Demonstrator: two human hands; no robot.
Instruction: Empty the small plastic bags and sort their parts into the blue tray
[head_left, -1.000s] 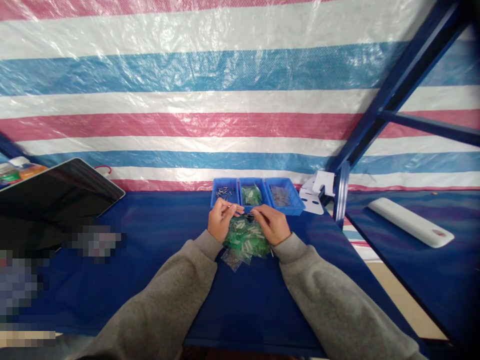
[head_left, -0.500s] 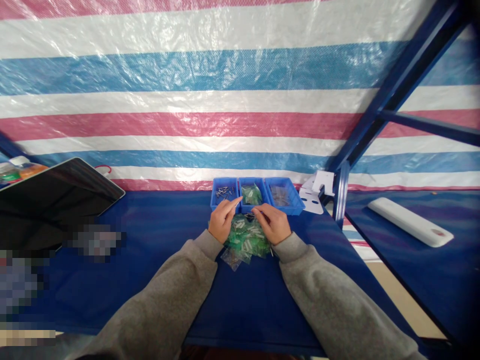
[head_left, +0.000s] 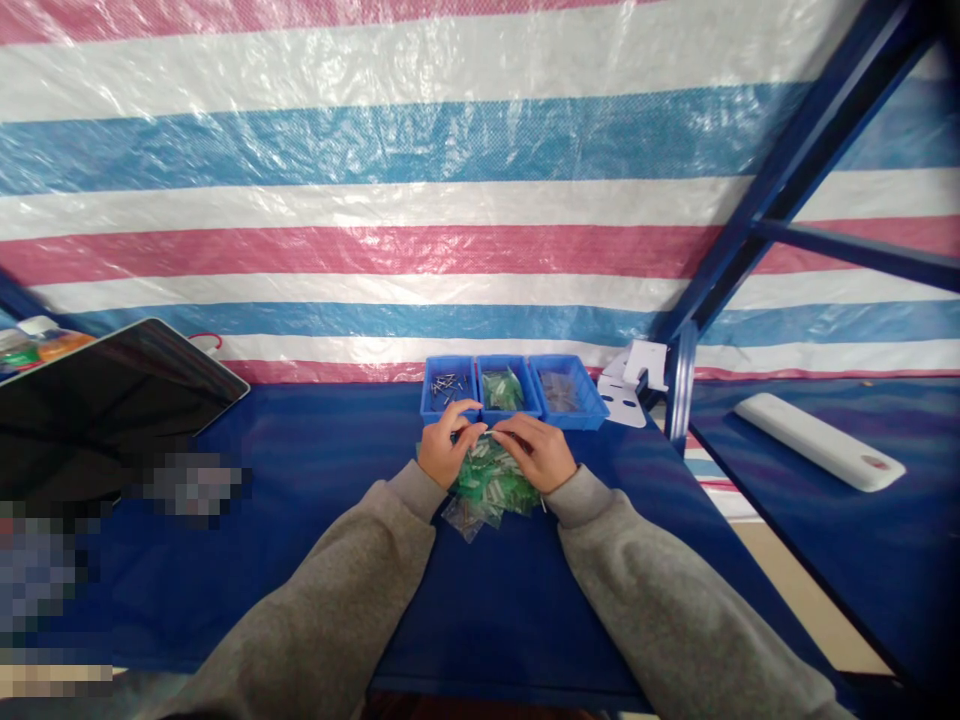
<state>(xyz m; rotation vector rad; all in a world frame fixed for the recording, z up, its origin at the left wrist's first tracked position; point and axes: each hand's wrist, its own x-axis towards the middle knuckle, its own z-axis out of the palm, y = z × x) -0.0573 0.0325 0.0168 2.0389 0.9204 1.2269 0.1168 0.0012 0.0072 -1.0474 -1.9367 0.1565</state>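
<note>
My left hand (head_left: 447, 445) and my right hand (head_left: 541, 450) meet at the fingertips above a pile of small green and clear plastic bags (head_left: 491, 480). Both hands are pinched closed on something small between them, too small to name. Behind them stand three blue bins in a row. Loose metal pins (head_left: 448, 387) lie in the left bin (head_left: 426, 400), green bags (head_left: 502, 389) in the middle bin (head_left: 534, 400), and clear bags (head_left: 559, 392) in the right bin (head_left: 596, 410).
A dark-screened monitor (head_left: 112, 400) leans at the left, beside bottles (head_left: 56, 340). White folded pieces (head_left: 634, 380) stand right of the bins, near a blue metal post (head_left: 681, 390). A long white object (head_left: 817, 440) lies on the right table.
My right hand has shifted slightly left and my left fingertips have moved toward it, so the two hands now meet. The bins and the pile have not moved.
</note>
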